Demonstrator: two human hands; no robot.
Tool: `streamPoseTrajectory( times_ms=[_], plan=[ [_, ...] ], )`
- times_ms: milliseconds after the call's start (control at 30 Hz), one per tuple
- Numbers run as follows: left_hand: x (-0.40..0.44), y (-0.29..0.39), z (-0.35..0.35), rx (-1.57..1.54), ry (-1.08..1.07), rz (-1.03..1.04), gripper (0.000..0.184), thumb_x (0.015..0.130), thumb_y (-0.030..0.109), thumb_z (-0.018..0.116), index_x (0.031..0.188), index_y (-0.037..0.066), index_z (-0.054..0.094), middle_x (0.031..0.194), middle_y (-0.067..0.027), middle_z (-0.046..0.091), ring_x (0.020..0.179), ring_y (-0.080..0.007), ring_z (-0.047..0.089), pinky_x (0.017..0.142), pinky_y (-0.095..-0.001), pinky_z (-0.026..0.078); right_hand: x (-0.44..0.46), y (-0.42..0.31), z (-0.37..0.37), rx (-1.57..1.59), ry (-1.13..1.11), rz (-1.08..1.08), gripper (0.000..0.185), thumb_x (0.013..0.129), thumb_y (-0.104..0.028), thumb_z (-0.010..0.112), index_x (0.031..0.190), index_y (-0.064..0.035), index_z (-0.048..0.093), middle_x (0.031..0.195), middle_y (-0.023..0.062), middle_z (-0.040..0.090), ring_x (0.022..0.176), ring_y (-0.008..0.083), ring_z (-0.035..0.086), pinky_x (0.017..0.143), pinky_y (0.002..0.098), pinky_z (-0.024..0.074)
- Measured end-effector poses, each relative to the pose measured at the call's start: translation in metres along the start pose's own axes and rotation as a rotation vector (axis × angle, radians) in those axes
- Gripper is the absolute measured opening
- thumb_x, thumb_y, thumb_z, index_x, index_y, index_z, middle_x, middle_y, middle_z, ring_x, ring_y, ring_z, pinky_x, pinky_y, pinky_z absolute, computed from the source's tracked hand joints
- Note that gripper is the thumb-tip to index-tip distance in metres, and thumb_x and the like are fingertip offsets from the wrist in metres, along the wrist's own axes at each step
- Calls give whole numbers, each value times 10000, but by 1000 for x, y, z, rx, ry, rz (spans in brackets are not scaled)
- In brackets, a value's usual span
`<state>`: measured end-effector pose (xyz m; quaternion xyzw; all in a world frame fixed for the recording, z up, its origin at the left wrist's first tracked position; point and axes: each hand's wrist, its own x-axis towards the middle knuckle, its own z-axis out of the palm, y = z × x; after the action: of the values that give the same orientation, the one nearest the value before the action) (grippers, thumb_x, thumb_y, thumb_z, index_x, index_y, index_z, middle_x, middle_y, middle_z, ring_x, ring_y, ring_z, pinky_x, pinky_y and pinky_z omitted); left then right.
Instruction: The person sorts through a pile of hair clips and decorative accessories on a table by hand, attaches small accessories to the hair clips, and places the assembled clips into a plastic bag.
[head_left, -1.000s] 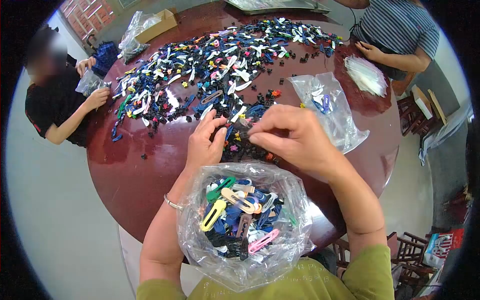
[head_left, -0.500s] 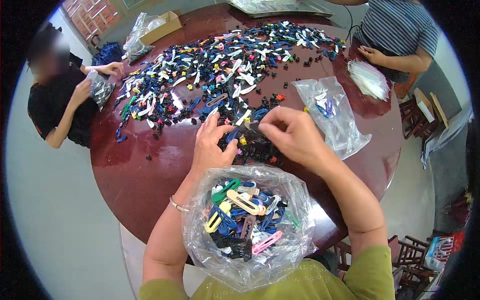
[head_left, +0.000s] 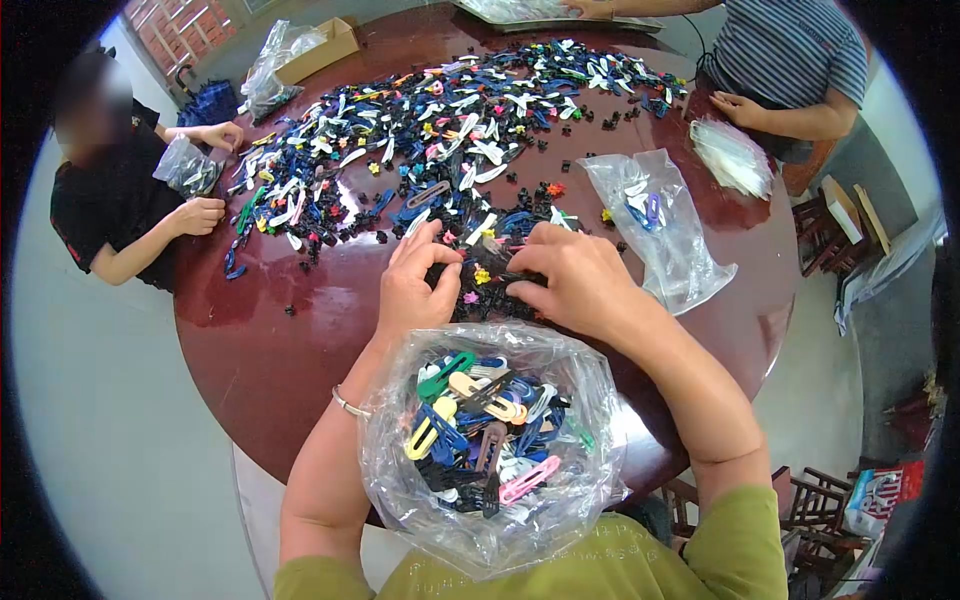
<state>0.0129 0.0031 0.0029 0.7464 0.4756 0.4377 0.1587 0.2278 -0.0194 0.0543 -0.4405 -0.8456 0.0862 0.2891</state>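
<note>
Fingers of left hand and right hand part-open, grip I can't tell, at small black plastic claw clips on glossy dark-red counter; left forearm snagging clear plastic bag could spill multicoloured snap clips.

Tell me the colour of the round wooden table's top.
Glossy dark reddish-brown tabletop, showing best in the head view, left of the clear plastic bag.

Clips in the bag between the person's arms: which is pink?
The pink clip, at the near right inside the bag; its colour sets it apart from the brown clip and yellow clip to its left.
</note>
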Motion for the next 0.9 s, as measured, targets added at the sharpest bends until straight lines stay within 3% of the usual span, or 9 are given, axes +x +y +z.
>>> streamPoseTrajectory(
  times_ms=[100, 167, 267, 367, 500, 700, 767, 800, 900],
  plan=[
    [1, 2, 1, -150, 3, -82, 96, 779, 21, 623, 873, 22, 646, 1242, -229, 559, 1165, -295, 547, 946, -348, 429, 0, -1, 5, -68, 7, 41, 116, 729, -155, 692, 775, -50, 677, 798, 96, 606, 713, 304, 620, 635, 401, 500],
    [2, 6, -1, -183, 14, -103, 108, 774, 51, 627, 880, 37, 645, 1213, -247, 567, 1171, -355, 530, 990, -391, 402, 2, 3, 7, -49, 45, 67, 92, 724, -145, 671, 746, -56, 672, 771, 94, 601, 709, 299, 623, 630, 411, 506],
    [1, 2, 0, -177, 1, -86, 139, 775, 51, 631, 913, 42, 649, 1214, -240, 568, 1168, -351, 534, 970, -379, 419, 7, 8, 0, 116, 66, 174, 116, 731, -142, 661, 771, -36, 682, 769, 118, 631, 691, 298, 629, 618, 396, 498],
    [0, -3, 1, -122, -39, -80, 166, 810, 28, 617, 971, 29, 656, 1299, -204, 528, 1131, -248, 574, 887, -308, 459, 8, 12, -1, 310, 46, 352, 156, 744, -159, 659, 802, -17, 686, 762, 151, 650, 671, 296, 635, 617, 371, 490],
    [0, -2, 1, -27, -36, -5, 219, 808, 48, 625, 1026, 34, 646, 1297, -208, 526, 1169, -276, 546, 944, -323, 425, 11, 8, -16, 453, 19, 436, 150, 803, -141, 692, 791, 6, 664, 711, 23, 636, 633, 55, 535, 569, 244, 442],
    [-1, -8, 5, 67, -56, 48, 357, 822, 147, 605, 1158, 27, 587, 1272, -266, 501, 1216, -393, 457, 1042, -433, 330, -2, -38, -51, 979, -223, 338, 109, 806, -93, 686, 830, 13, 678, 744, -4, 638, 668, 40, 559, 569, 216, 445],
    [-1, -7, 5, 165, -115, 100, 388, 849, 166, 585, 1216, 44, 563, 1312, -268, 473, 1259, -398, 421, 1055, -427, 314, 5, -28, -34, 574, 53, 235, 120, 788, -94, 693, 865, -2, 687, 787, 48, 656, 670, 99, 593, 581, 252, 467],
    [-2, -5, 5, 171, -130, 99, 379, 845, 148, 587, 1209, 47, 565, 1317, -275, 461, 1261, -408, 408, 1070, -442, 283, 8, -15, -24, 384, 94, 211, 140, 767, -126, 697, 873, -35, 697, 825, 95, 648, 694, 208, 630, 611, 312, 492],
    [-1, -6, 5, 169, -141, 137, 357, 841, 143, 586, 1187, 51, 578, 1316, -278, 457, 1250, -410, 416, 1070, -447, 282, 7, 6, -1, 55, 76, 103, 132, 754, -159, 689, 847, -67, 704, 819, 99, 625, 733, 281, 625, 642, 365, 501]
  ],
)
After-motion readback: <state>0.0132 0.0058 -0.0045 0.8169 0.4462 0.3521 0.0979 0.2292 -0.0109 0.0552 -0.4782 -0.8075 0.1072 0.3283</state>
